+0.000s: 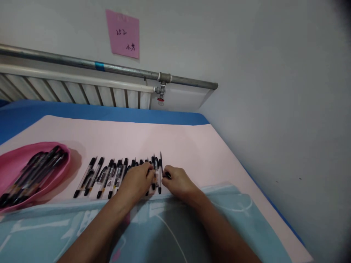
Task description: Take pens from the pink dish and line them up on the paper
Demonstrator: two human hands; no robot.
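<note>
A row of clear-barrelled pens (85, 178) with black ends lies side by side on the pink surface, tips pointing away from me. Among them lie loose black pen caps (102, 175). My left hand (139, 178) rests over the right part of the row, its fingers curled in; what they grip, if anything, is hidden. At the row's right end, a pen (160, 175) lies with its thin dark tip bare. Just right of it, my right hand (177, 180) is closed around a small black pen cap (168, 175), which shows only in part.
A pink basin (64, 170) holding more pens (41, 171) stands at the left. Light blue patterned cloth (233, 204) covers the near edge. Beyond the blue border (123, 114) are a white radiator (90, 94), a metal pipe (123, 69) and a wall with a pink note (123, 34).
</note>
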